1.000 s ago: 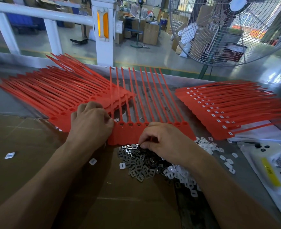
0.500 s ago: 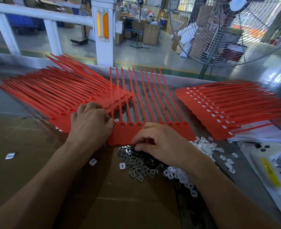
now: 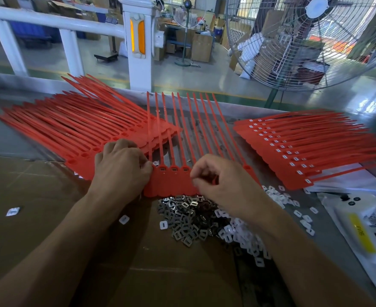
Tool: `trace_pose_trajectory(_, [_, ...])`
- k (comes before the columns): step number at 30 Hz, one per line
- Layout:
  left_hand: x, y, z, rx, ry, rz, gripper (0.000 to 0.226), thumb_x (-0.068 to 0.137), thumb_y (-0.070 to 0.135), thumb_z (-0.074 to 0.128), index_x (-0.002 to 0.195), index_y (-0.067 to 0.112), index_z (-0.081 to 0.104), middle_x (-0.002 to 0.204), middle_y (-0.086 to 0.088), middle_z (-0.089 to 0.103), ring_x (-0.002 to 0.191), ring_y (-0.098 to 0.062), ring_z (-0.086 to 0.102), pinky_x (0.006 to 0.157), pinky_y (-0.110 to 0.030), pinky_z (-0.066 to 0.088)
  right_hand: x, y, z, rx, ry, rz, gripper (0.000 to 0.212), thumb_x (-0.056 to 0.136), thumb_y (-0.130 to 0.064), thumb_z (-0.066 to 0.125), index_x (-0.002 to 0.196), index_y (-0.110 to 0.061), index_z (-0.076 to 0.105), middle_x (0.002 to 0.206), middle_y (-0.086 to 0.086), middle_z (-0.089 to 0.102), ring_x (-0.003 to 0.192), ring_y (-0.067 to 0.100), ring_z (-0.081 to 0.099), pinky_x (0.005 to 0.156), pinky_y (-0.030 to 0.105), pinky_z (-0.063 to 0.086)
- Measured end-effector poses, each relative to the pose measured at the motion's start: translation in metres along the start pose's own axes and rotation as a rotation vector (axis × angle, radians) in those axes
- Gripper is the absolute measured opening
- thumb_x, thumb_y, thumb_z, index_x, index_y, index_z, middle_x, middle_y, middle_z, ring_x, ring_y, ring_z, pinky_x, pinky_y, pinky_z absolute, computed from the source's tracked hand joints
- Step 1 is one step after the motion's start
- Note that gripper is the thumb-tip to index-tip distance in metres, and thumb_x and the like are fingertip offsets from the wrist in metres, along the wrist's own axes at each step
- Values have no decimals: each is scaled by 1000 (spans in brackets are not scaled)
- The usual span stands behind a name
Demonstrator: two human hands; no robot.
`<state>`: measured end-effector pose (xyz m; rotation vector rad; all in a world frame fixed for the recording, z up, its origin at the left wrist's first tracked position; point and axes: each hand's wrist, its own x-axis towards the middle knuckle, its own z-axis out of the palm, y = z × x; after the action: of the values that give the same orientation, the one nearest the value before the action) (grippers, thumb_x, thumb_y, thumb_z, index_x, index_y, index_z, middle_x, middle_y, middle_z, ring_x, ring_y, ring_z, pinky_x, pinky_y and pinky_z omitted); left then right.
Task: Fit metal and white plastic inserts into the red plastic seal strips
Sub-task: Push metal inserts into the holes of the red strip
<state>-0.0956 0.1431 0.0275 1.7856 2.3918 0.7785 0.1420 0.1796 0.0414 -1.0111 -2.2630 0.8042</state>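
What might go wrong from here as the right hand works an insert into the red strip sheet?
1. The right hand is lifted over the red plastic seal strip sheet, fingers pinched; a small insert may drop into the mixed pile of metal inserts.
2. The white plastic inserts lie scattered toward the table's right side and may get brushed away.

1. We saw a bright, daylit view; the light came from windows at the far upper right, behind the fan (image 3: 311, 41).
2. We noted pale glare on the polished floor (image 3: 204, 76) and a washed-out sheen along the counter (image 3: 244, 111) at its far edge.
3. Soft shadows lay under both forearms on the cardboard (image 3: 27, 196), darkest between the wrists.
4. We found wide-angle distortion: the white railing (image 3: 49, 21) bowed and the outer edges stretched.
5. The centre was sharp; the right edge and the near forearms looked smeared and soft.
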Motion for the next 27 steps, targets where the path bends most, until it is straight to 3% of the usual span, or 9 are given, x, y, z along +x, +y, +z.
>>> trace_pose_trajectory(3, [0,1,0,-4,-2,-1,20,95,43,61,104,29,73,140,4,49,136,-22,32,112,-48,25,1,12,-13,42,181,79,18,96,-17,72,96,-35,71,92,-21,73,83,-3,68,70,7,48])
trace_pose_trajectory(7, [0,1,-1,1,-5,-4,22,95,43,60,105,29,73,140,4,50,136,-23,32,113,-49,24,1,33,-33,99,339,254,16,95,-20,72,97,-36,77,94,-30,71,81,-3,70,70,16,55])
trace_pose_trajectory(10, [-1,2,-2,7,-5,-6,21,95,43,60,105,29,74,140,3,50,136,-24,32,113,-49,24,1,46,-40,99,411,317,14,94,-18,73,94,-32,77,84,-16,75,60,3,70,53,9,48])
trace_pose_trajectory(13, [-1,1,-2,6,-3,-7,21,95,42,60,104,29,74,141,3,50,137,-24,32,113,-49,24,4,56,-42,43,463,356,14,95,-18,70,89,-29,75,74,-12,75,53,4,67,49,12,47])
trace_pose_trajectory(18, [-1,2,-2,2,-8,-8,21,96,42,60,105,29,74,141,3,50,137,-24,32,113,-49,24,10,67,-43,-33,464,393,12,99,-24,66,89,-28,72,74,-8,75,62,5,67,57,26,51])
trace_pose_trajectory(22, [-2,3,-3,-11,-9,-3,20,96,41,61,103,29,74,140,3,50,136,-24,32,112,-49,24,13,72,-44,-138,395,426,9,98,-29,67,92,-26,73,87,-14,70,81,0,62,63,20,40])
trace_pose_trajectory(27, [-2,3,-4,-8,-13,-8,20,96,41,60,104,28,74,141,3,49,136,-23,31,112,-48,24,16,72,-43,-198,329,486,13,99,-25,65,91,-25,76,84,-15,69,77,-1,60,59,20,38])
